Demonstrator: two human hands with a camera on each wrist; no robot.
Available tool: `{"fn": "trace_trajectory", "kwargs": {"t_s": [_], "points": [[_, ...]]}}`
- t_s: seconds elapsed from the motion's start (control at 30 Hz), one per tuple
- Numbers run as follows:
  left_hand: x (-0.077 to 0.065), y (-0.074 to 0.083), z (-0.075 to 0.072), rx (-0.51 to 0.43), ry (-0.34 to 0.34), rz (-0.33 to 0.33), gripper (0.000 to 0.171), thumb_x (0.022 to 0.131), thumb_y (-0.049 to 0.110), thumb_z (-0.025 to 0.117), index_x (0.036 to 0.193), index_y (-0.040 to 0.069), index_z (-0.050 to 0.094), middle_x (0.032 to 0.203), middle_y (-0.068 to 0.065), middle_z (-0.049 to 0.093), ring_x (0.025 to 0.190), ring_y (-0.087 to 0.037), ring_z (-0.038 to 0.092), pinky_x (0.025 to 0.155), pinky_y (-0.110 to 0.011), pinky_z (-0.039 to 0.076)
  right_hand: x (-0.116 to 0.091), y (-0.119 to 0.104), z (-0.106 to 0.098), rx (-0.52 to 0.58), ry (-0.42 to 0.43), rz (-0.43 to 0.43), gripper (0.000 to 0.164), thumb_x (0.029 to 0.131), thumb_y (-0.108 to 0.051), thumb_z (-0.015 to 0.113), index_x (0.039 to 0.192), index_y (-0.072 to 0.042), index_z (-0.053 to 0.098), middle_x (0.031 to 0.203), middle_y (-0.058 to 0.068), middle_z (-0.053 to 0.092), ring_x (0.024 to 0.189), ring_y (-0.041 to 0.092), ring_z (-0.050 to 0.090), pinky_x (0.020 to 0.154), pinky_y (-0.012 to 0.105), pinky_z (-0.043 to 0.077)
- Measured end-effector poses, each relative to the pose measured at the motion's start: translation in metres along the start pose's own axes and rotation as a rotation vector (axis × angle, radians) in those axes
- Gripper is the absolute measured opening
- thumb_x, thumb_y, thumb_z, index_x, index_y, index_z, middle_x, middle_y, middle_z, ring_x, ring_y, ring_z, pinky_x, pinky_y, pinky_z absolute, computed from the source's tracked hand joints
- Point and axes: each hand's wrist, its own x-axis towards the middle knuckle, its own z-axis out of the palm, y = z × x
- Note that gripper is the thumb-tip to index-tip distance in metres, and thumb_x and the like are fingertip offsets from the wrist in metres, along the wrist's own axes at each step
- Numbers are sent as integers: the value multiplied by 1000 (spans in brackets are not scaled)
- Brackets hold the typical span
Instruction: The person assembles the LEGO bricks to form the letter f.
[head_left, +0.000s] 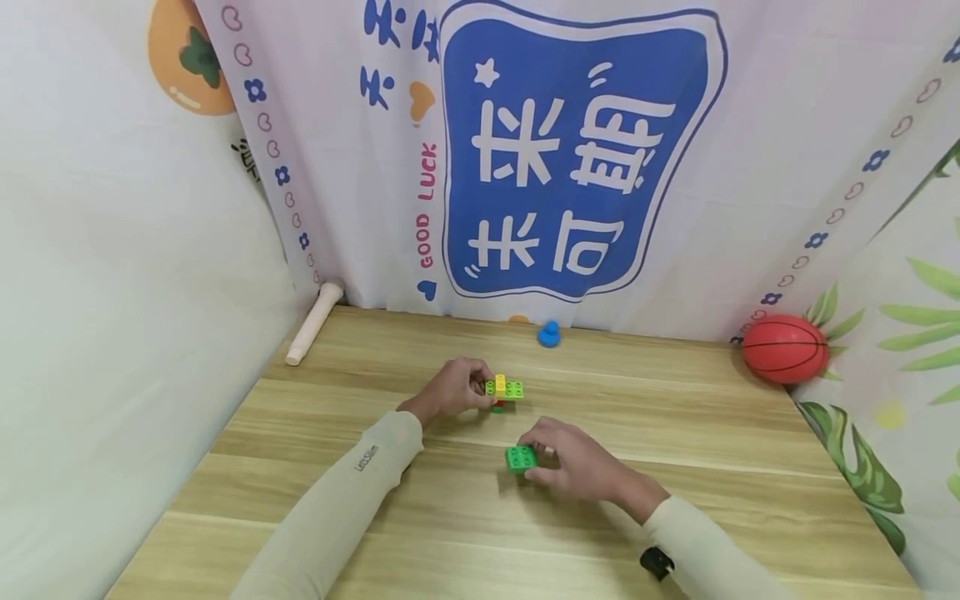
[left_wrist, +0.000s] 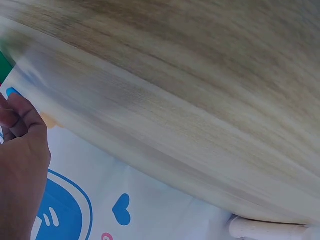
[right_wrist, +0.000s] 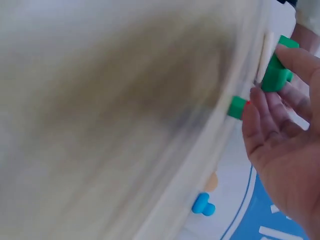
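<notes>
My left hand (head_left: 457, 387) grips the left end of a small stack of toy building bricks (head_left: 513, 389). A yellow brick (head_left: 500, 383) sits across the lime-green one, with red and green pieces below. Nearer to me, on the right, my right hand (head_left: 576, 460) pinches a green building brick (head_left: 521, 458), studs up, between thumb and fingers. The two hands are apart. In the right wrist view the held green brick (right_wrist: 275, 72) shows at the fingertips, and the stack's green bottom brick (right_wrist: 237, 107) appears beyond. The left wrist view cuts off most of the stack.
A blue knob-shaped piece (head_left: 550, 334) stands at the table's back edge. A pale stick (head_left: 313, 325) lies at the back left corner, and a red ball (head_left: 785, 348) sits at the back right. Printed curtains (head_left: 360, 208) hang behind the wooden table (head_left: 337, 375).
</notes>
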Motion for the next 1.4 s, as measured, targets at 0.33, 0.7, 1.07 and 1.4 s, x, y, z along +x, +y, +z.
{"fn": "trace_trajectory", "kwargs": {"t_s": [0.33, 0.7, 1.07, 1.4], "points": [[1, 0, 0, 0, -7, -8, 21, 88, 9, 88, 105, 6, 75, 99, -5, 74, 88, -13, 63, 78, -22, 55, 38, 6, -40, 1, 266, 27, 34, 98, -16, 80, 130, -9, 69, 120, 5, 70, 108, 22, 65, 89, 49, 59], [-1, -2, 0, -12, -3, 18, 22, 88, 7, 87, 105, 4, 75, 99, -7, 75, 87, -11, 64, 77, -21, 56, 86, 19, -52, 10, 210, 75, 39, 99, -12, 78, 136, -5, 69, 125, 11, 75, 110, 28, 72, 95, 53, 60], [-1, -3, 2, -25, 10, 26, 23, 87, 8, 88, 105, 4, 74, 98, -7, 73, 87, -14, 64, 76, -22, 55, 100, 22, -48, 7, 133, 56, 34, 96, -9, 81, 130, -7, 75, 122, 12, 75, 109, 27, 71, 95, 54, 61], [-1, -4, 2, -23, 13, 17, 23, 87, 9, 87, 105, 4, 74, 99, -8, 74, 88, -14, 65, 78, -23, 56, 99, 22, -46, 18, 143, 70, 34, 94, -7, 82, 127, -6, 78, 120, 13, 76, 106, 28, 72, 94, 54, 61]]}}
